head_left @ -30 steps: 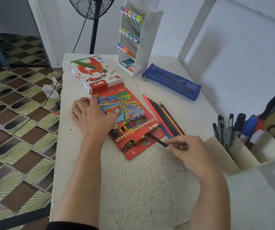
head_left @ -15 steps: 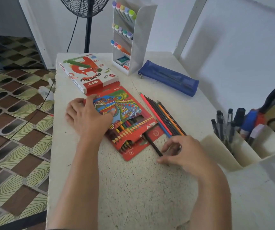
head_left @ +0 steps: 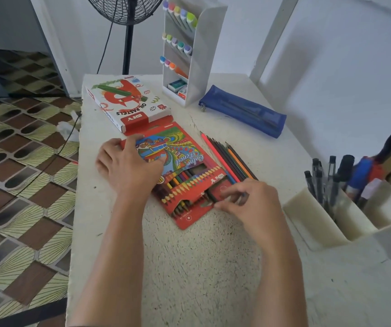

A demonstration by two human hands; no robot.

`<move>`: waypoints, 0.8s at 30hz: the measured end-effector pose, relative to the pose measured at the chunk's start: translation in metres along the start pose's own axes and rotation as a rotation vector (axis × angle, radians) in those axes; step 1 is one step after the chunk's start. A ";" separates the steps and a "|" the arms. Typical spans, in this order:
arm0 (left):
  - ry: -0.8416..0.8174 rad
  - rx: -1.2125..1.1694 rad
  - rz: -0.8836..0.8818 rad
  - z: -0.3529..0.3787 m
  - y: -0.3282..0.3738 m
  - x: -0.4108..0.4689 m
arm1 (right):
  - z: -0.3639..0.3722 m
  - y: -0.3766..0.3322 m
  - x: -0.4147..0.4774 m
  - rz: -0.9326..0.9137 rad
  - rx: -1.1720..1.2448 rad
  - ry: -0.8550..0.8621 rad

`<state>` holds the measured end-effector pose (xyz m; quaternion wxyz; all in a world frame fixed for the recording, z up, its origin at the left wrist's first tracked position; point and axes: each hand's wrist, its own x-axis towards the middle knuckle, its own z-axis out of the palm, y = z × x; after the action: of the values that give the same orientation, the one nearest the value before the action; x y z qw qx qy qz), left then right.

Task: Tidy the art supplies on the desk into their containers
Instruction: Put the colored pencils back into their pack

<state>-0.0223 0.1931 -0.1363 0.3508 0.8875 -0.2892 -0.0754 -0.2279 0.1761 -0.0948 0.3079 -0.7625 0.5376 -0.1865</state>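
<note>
The right grip (head_left: 248,205) pinches a dark pencil (head_left: 211,196), whose long axis lies in line with the DIY "Color Pencil" box (head_left: 180,147) just ahead-left. The left grip (head_left: 128,168) presses flat on that box. Beyond the right grip, loose pencils (head_left: 227,156) point away.

A: What sort of place is this looking like?
B: A home, prob. A big fan (head_left: 124,9) is standing behind a white desk (head_left: 189,267), w/ a brown & green tile floor (head_left: 24,208) showing beside it.
A: And the desk?
B: It's holding art stuff: a marker rack (head_left: 205,55), an oil pastels box (head_left: 128,102), pen pots (head_left: 319,215), etc.
</note>
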 end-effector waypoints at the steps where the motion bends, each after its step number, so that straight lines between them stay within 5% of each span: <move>1: 0.002 -0.001 0.001 0.000 0.000 0.000 | -0.004 0.002 -0.001 0.018 -0.012 -0.026; 7: 0.001 0.000 0.003 0.000 0.000 0.000 | -0.004 0.004 -0.001 0.037 -0.072 -0.079; 17: 0.016 -0.006 0.012 0.002 -0.002 0.000 | -0.022 0.017 -0.003 0.094 -0.113 0.171; 24: 0.021 -0.003 0.020 0.003 -0.002 -0.001 | -0.011 0.023 -0.001 0.193 -0.162 0.175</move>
<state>-0.0231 0.1924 -0.1400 0.3559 0.8849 -0.2940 -0.0630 -0.2510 0.1688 -0.1017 0.2138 -0.7106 0.6464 -0.1775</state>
